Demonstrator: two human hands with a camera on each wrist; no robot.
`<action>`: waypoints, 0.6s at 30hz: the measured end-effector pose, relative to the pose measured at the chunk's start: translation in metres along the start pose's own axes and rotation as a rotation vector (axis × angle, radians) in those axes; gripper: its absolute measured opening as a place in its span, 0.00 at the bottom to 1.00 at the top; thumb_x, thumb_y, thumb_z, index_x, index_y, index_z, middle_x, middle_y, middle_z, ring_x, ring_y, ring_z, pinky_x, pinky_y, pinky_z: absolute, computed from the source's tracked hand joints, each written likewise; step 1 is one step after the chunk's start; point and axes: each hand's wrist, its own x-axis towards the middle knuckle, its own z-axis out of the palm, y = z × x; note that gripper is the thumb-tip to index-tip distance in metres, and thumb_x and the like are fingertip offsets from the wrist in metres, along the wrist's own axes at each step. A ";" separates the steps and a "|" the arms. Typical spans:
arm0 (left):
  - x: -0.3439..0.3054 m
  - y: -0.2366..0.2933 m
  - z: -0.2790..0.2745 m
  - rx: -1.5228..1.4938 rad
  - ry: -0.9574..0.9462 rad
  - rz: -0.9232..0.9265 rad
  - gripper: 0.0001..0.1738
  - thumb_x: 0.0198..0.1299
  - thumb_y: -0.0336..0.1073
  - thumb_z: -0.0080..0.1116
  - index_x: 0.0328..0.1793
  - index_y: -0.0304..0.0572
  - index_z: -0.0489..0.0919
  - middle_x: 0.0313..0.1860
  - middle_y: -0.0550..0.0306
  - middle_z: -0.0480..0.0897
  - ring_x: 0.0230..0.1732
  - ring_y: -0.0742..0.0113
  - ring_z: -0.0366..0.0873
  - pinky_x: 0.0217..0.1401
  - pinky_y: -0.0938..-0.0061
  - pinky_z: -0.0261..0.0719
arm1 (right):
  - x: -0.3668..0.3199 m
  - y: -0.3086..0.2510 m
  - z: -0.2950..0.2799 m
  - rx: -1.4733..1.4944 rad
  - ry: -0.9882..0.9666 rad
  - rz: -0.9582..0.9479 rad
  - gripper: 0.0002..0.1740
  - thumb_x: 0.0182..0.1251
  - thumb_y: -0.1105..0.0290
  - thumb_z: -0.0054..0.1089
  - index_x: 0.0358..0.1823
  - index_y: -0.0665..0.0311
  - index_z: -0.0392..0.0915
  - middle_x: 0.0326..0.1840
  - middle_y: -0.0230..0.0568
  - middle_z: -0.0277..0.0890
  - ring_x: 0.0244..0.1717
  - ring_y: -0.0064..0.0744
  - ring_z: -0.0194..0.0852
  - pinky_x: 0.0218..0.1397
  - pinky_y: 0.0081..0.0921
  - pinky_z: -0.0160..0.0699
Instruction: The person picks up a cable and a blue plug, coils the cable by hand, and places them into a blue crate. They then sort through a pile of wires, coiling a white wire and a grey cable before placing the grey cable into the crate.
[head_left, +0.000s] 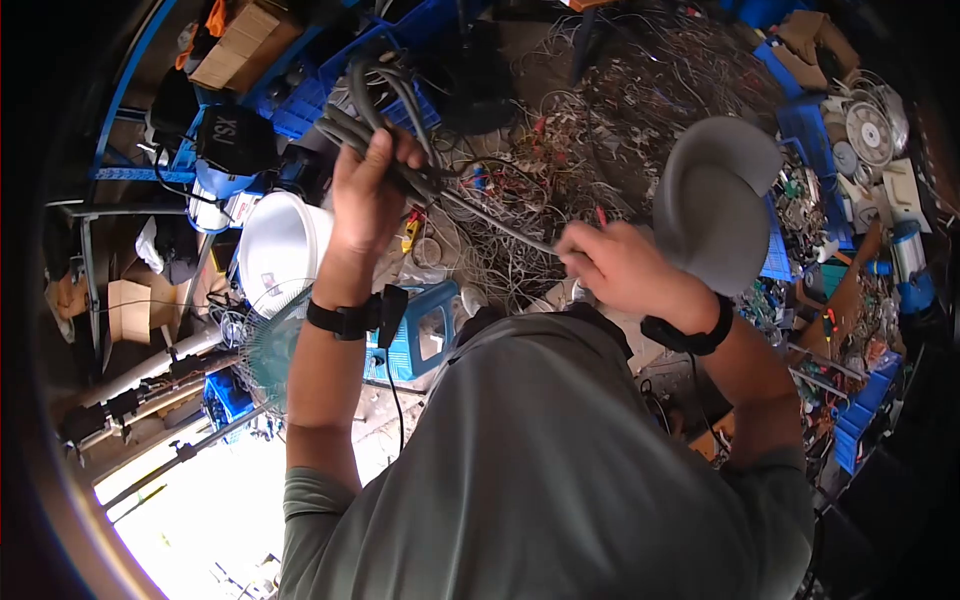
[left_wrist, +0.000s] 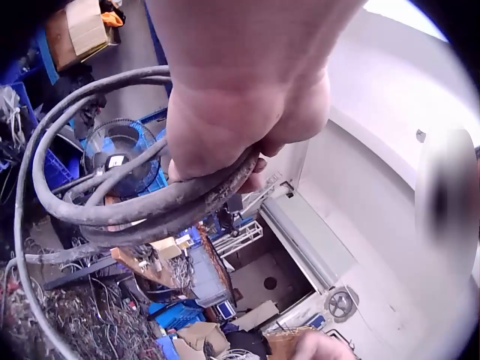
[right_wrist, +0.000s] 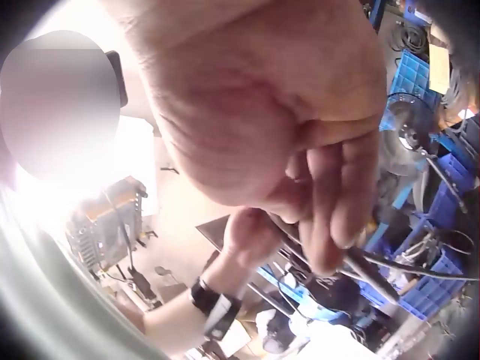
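Observation:
My left hand [head_left: 365,200] grips a coil of thick grey cable [head_left: 362,95], its loops standing up past the fingers and thumb. In the left wrist view the dusty cable loops [left_wrist: 112,212] pass through the curled hand [left_wrist: 232,112] and hang out to the left. One length of the cable [head_left: 500,228] stretches from the coil across to my right hand [head_left: 628,268], which pinches it with curled fingers. The right wrist view has the right hand's palm [right_wrist: 247,112] large in front, with the fingers [right_wrist: 322,217] bent over the cable and hiding part of it.
A heap of tangled wires [head_left: 520,170] covers the floor ahead. A grey chair [head_left: 720,215] stands at right, beside blue crates and scrap parts. At left are a white bucket [head_left: 285,240], a green fan guard [head_left: 270,355] and a blue stool [head_left: 425,330].

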 end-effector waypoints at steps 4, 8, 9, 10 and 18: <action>-0.017 -0.022 0.014 -0.063 -0.112 -0.176 0.10 0.70 0.39 0.49 0.49 0.42 0.69 0.35 0.59 0.72 0.40 0.66 0.72 0.49 0.66 0.73 | 0.046 -0.056 -0.032 0.274 0.106 -0.326 0.06 0.66 0.74 0.57 0.36 0.66 0.69 0.18 0.39 0.77 0.16 0.28 0.76 0.21 0.24 0.70; -0.029 -0.034 0.031 -0.108 -0.135 -0.329 0.18 0.70 0.45 0.48 0.54 0.36 0.70 0.41 0.54 0.78 0.43 0.62 0.79 0.45 0.70 0.79 | 0.101 -0.071 -0.040 0.515 0.097 -0.091 0.07 0.70 0.72 0.54 0.36 0.68 0.69 0.20 0.36 0.79 0.18 0.20 0.76 0.20 0.19 0.70; -0.029 -0.034 0.039 -0.164 -0.092 -0.345 0.19 0.70 0.46 0.48 0.53 0.37 0.71 0.39 0.57 0.77 0.40 0.65 0.77 0.44 0.72 0.78 | 0.109 -0.069 -0.040 0.513 0.103 -0.088 0.07 0.70 0.72 0.54 0.36 0.68 0.69 0.20 0.36 0.79 0.18 0.20 0.76 0.20 0.19 0.70; -0.029 -0.031 0.045 -0.219 -0.047 -0.360 0.20 0.70 0.48 0.48 0.52 0.38 0.71 0.37 0.60 0.75 0.37 0.69 0.75 0.42 0.74 0.76 | 0.116 -0.065 -0.038 0.508 0.125 -0.039 0.07 0.70 0.72 0.54 0.37 0.68 0.70 0.21 0.36 0.79 0.18 0.20 0.75 0.20 0.18 0.70; -0.029 -0.010 0.042 -0.069 -0.083 -0.341 0.11 0.67 0.40 0.56 0.45 0.43 0.71 0.22 0.75 0.59 0.19 0.84 0.57 0.29 0.79 0.66 | 0.081 0.026 -0.026 0.648 0.270 -0.208 0.16 0.65 0.70 0.61 0.51 0.65 0.69 0.46 0.39 0.77 0.45 0.25 0.77 0.46 0.24 0.75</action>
